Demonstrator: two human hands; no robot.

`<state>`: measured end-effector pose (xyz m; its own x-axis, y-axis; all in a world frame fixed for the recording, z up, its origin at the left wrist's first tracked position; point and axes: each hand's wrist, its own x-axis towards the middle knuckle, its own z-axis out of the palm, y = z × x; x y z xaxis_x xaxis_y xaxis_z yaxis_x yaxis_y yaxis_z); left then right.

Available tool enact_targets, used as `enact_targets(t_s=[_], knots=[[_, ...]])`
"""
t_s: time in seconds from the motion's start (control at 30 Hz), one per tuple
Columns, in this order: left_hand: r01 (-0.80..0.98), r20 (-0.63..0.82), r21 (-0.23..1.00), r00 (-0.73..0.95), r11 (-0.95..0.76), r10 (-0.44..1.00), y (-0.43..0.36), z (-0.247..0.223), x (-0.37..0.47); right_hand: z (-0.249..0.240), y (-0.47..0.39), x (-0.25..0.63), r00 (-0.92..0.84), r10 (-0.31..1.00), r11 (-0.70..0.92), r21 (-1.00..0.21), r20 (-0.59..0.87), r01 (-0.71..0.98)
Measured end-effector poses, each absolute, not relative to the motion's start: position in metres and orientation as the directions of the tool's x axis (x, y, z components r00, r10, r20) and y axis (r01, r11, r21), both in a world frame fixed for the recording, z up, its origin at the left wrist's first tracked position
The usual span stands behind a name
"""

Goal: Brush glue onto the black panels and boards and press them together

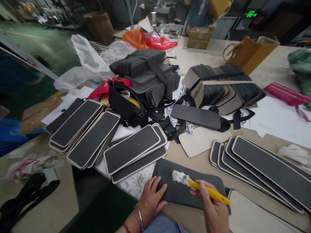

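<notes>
My right hand (213, 204) grips a yellow-handled paintbrush (209, 191). Its bristles are caked with white paste and lie over a dark grey rectangular panel (194, 191) at the table's near edge. Fingers stretched out, my left hand (152, 197) rests on the left end of that panel. Just beyond it lies a stack of dark panels with cream borders (132, 149). On the right is a fanned row of similar bordered panels (269, 165). A beige board (201, 140) lies behind the dark panel, and a pale panel (252, 210) lies near my right hand.
Bordered panels form stacks (94, 137) at left. Strapped bundles of dark pieces (148, 71) and beige-and-black pieces (221, 84) stand behind, near a black bag (126, 103). A brown paper bag (250, 53), a magenta pouch (286, 94) and clear plastic bags (87, 58) lie farther out.
</notes>
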<state>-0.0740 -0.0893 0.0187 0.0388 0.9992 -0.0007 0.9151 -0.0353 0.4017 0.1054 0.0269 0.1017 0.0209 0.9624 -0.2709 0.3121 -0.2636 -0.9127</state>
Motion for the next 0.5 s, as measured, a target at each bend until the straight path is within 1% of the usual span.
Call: enact_targets(t_s=[0.2,0.33,0.43,0.5], knots=[[0.889,0.024,0.408,0.216,-0.207,0.976,-0.084,0.026,-0.099,0.087,0.018,0.063,-0.079,0.964,-0.215,-0.92,-0.254,0.328],[0.865,0.004,0.427,0.291,-0.265,0.957,-0.079,0.03,-0.111,0.075,0.013,0.05,-0.093,0.956,-0.236,-0.919,-0.277,0.317],[0.852,-0.019,0.437,0.33,-0.289,0.944,-0.077,0.031,-0.116,0.072,0.012,0.053,-0.054,0.957,-0.252,-0.907,-0.285,0.337],[0.847,-0.008,0.435,0.342,-0.305,0.94,-0.076,0.03,-0.119,0.072,0.013,0.064,0.024,0.962,-0.263,-0.892,-0.274,0.368]])
